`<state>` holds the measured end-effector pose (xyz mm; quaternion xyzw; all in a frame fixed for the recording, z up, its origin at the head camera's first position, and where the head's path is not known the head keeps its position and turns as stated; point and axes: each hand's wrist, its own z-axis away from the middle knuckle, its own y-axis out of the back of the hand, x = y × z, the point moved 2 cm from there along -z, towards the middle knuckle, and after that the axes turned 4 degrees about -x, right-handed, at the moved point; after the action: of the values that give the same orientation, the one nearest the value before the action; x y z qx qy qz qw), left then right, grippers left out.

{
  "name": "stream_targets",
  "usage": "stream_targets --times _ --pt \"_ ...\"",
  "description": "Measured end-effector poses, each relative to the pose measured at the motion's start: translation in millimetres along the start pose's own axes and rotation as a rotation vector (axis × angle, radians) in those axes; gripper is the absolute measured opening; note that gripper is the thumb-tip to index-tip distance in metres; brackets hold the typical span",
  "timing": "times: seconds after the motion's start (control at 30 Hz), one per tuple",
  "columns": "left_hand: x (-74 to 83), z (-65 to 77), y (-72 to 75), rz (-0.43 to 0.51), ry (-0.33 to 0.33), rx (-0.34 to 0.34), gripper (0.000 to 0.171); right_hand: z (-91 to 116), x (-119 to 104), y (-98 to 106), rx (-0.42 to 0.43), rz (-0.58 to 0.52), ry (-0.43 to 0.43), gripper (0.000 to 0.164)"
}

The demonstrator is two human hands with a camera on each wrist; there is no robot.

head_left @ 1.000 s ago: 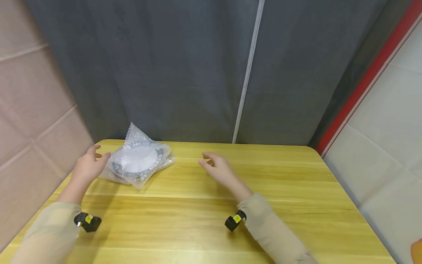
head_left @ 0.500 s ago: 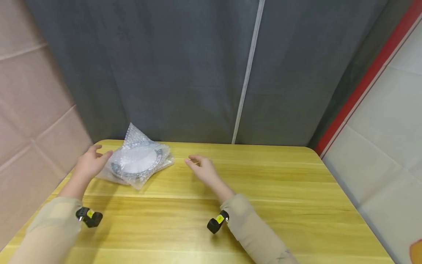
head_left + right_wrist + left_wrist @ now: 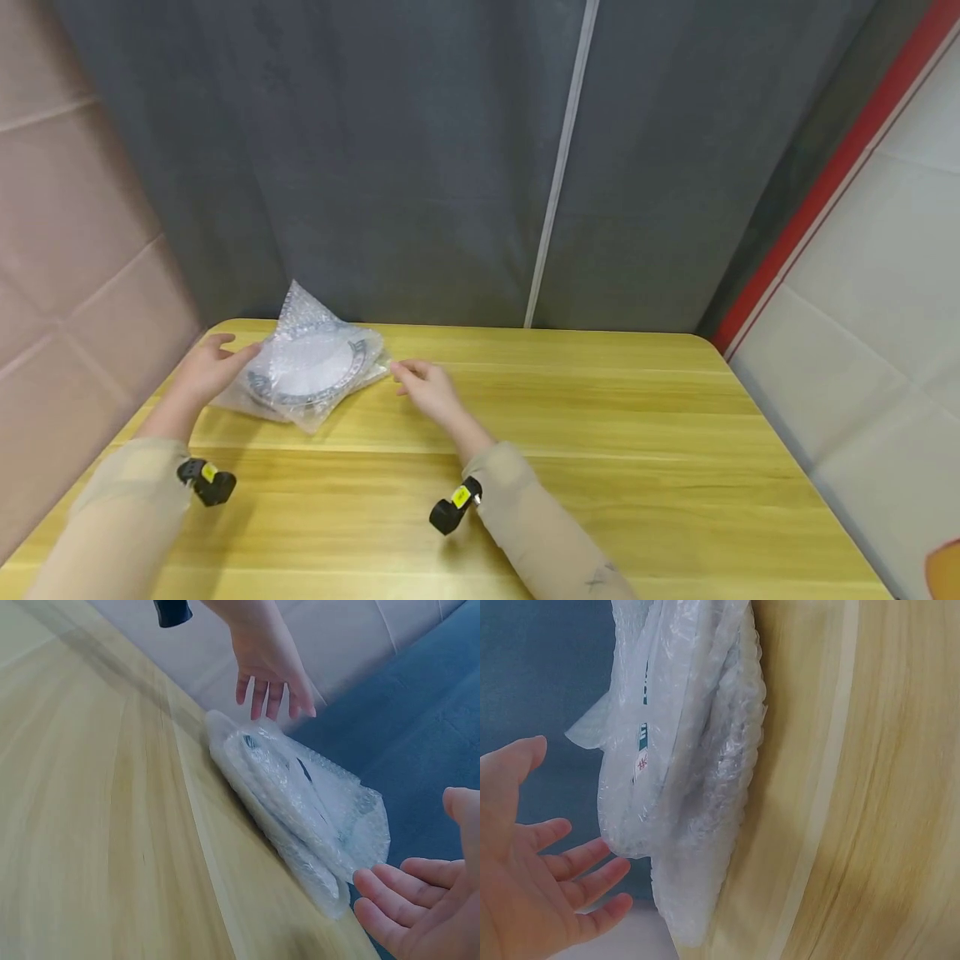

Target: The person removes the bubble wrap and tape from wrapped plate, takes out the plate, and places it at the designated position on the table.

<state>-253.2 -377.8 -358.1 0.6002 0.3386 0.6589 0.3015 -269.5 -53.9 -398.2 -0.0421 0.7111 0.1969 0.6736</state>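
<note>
In the head view, a bubble-wrapped bundle [image 3: 307, 367] lies at the far left of the wooden table [image 3: 600, 467], in front of the dark curtain [image 3: 390, 167]; a round, pale disc with a patterned rim shows through the plastic, and a loose corner of wrap stands up at the far side. The left hand [image 3: 206, 367] is at its left, thumb over the wrap's edge in this view, and the right hand [image 3: 429, 390] has its fingertips at the right corner. The left wrist view shows the left fingers spread and gently bent, gripping nothing, right by the bundle's edge; whether they touch is hard to tell. Here the wrap makes two puffy layers, one above the other, so the outside should give softly and slide a little while the core probably stays stiff. In the right wrist view, the right fingers are loosely bent with the thumb well apart, holding nothing, near the bundle's corner; contact is unclear. The disc looks like crockery, so I would judge it breakable and of moderate weight, best taken from left and right, with fingers under both layers and thumbs on top, rather than by the loose corner.
</note>
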Motion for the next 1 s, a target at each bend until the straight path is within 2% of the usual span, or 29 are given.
stream_targets --times 0.43,0.67,1.0 --pt "-8.0 -9.8 0.0 0.043 0.062 -0.080 0.093 -11.5 4.9 -31.9 -0.043 -0.318 -0.089 0.046" --pt "-12.2 -11.6 -1.7 0.082 0.058 -0.105 0.094 -14.7 10.8 -42.4 -0.083 -0.383 -0.119 0.050" --pt "-16.6 -12.7 -2.1 0.165 0.103 -0.147 0.095 -14.5 14.4 -48.7 -0.185 -0.469 -0.113 0.057"
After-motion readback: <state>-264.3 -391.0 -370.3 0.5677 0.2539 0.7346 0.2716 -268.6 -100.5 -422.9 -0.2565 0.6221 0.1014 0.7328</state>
